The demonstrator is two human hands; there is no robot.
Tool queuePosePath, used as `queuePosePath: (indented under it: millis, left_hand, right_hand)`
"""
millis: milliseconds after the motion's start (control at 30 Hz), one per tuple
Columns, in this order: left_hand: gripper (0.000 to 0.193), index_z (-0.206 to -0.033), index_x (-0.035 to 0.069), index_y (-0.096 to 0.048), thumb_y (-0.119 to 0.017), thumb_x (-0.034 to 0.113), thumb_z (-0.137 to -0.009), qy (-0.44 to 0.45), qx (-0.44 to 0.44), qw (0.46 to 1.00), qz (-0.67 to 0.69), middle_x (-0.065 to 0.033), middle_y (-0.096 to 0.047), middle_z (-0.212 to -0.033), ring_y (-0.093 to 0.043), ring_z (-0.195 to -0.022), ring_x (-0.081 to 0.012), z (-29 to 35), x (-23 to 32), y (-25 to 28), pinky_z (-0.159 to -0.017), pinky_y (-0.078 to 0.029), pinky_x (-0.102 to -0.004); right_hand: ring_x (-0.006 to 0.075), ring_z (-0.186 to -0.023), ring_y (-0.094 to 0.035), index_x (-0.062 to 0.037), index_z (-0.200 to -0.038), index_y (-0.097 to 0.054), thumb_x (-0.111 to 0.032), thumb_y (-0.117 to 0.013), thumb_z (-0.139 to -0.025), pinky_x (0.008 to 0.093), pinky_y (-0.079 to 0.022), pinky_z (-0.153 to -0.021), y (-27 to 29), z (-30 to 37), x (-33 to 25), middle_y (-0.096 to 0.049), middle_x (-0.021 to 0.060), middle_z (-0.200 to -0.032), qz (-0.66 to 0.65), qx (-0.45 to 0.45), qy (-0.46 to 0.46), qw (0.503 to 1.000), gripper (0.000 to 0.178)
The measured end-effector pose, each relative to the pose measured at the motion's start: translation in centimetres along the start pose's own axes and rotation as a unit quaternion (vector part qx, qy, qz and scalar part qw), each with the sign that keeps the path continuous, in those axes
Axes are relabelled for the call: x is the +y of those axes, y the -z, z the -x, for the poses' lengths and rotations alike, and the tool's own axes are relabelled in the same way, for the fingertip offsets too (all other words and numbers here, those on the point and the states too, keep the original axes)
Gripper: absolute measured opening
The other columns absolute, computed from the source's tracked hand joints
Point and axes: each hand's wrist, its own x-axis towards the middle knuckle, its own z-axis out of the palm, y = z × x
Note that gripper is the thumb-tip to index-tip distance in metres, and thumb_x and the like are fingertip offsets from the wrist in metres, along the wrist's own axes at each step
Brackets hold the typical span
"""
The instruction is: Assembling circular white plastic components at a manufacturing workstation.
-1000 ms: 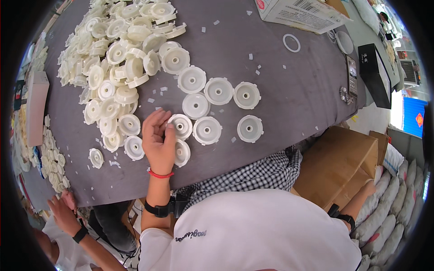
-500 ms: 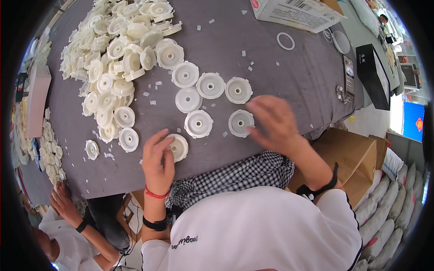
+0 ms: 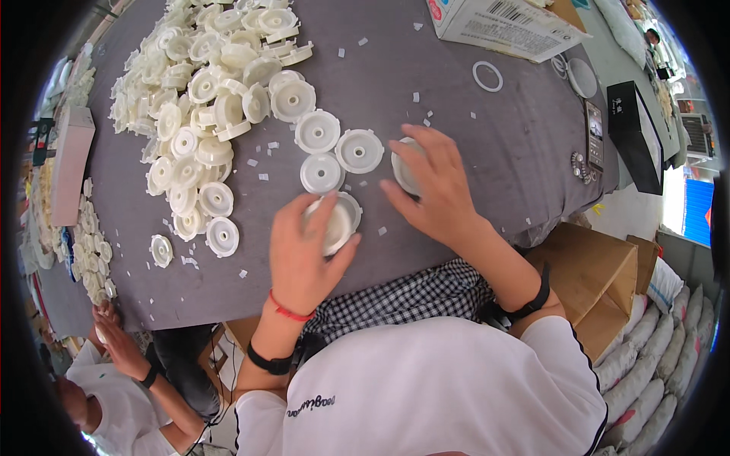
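Note:
My left hand (image 3: 306,252) has its fingers and thumb around a round white plastic disc (image 3: 339,230). That disc overlaps another white disc (image 3: 351,207) beneath it on the cloth. Farther right, my right hand (image 3: 435,186) curls its fingers and thumb around a white plastic disc (image 3: 405,173) at the end of the group; the palm hides part of it, and whether a second disc lies under it I cannot tell. Between the hands and the pile, several similar discs with a centre hole (image 3: 359,151) lie flat, nearly touching.
A big heap of white plastic discs (image 3: 201,99) covers the far left. Small clear scraps dot the grey tablecloth (image 3: 502,167). At the far right are a carton (image 3: 506,30), a white ring (image 3: 487,76), a phone (image 3: 595,133) and a black box (image 3: 635,137). A co-worker's hand (image 3: 122,346) shows lower left.
My left hand has carried its disc right, onto a neighbouring one. My right hand has moved away from me and left to the far disc; the nearer disc no longer shows in its old place.

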Motion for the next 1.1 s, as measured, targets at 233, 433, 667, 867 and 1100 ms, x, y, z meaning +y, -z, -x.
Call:
queuePosePath:
  millis: [233,433,667,867,1100]
  left_hand:
    - [0.056,-0.115,0.005,-0.054,-0.074,0.011,-0.062,-0.018,-0.037,0.999,-0.035,-0.0162,-0.051,-0.112,-0.049,-0.102,-0.0332,-0.9,-0.6,-1.6,-0.087,-0.041,-0.0415]
    - [0.05,-0.121,-0.001,-0.044,-0.062,0.022,-0.08,0.218,0.057,0.905,0.36,-0.0174,-0.051,-0.12,-0.053,-0.108,-0.0261,-0.6,-0.5,0.3,-0.089,-0.045,-0.0321]
    - [0.055,-0.127,0.0,-0.039,-0.04,0.043,-0.093,0.264,0.033,0.523,0.81,-0.0206,-0.049,-0.121,-0.052,-0.112,-0.0329,-0.3,-2.4,0.0,-0.084,-0.051,-0.0385]
    - [0.058,-0.134,0.002,-0.03,-0.049,0.033,-0.09,0.243,0.002,0.462,0.853,-0.0174,-0.045,-0.127,-0.047,-0.117,-0.0286,-1.5,-0.8,-0.7,-0.089,-0.046,-0.0401]
    - [0.068,-0.136,0.003,-0.026,-0.064,0.019,-0.082,0.22,0.001,0.662,0.716,-0.0132,-0.045,-0.127,-0.047,-0.116,-0.0229,-1.4,1.0,-0.4,-0.091,-0.045,-0.0378]
  right_hand:
    - [0.0342,-0.107,-0.047,-0.0034,-0.118,-0.048,-0.017,-0.068,-0.072,0.0424,-0.039,-0.089,-0.9,-1.1,1.0,-0.048,0.0167,-0.118,-0.017,-0.039,-0.041,0.998,0.052]
    - [0.0349,-0.11,-0.046,-0.0021,-0.119,-0.048,-0.014,-0.07,-0.071,0.0409,-0.041,-0.091,-2.6,-4.2,0.2,-0.048,0.0169,-0.119,-0.034,-0.154,0.055,0.986,0.055]
    - [0.0232,-0.104,-0.054,-0.001,-0.122,-0.046,-0.013,-0.063,-0.081,0.0344,-0.046,-0.087,-0.5,-2.8,-0.8,-0.053,0.0126,-0.114,-0.471,-0.044,-0.262,0.841,0.046]
    - [0.0146,-0.111,-0.048,0.0004,-0.13,-0.037,-0.013,-0.059,-0.087,0.03,-0.042,-0.094,-0.3,-0.5,-3.0,-0.05,0.0087,-0.119,-0.777,-0.015,-0.375,0.506,0.05]
    - [0.019,-0.112,-0.049,-0.0035,-0.127,-0.041,-0.013,-0.069,-0.077,0.0332,-0.042,-0.093,0.4,0.5,-3.9,-0.047,0.0088,-0.122,-0.584,-0.05,-0.257,0.769,0.058]
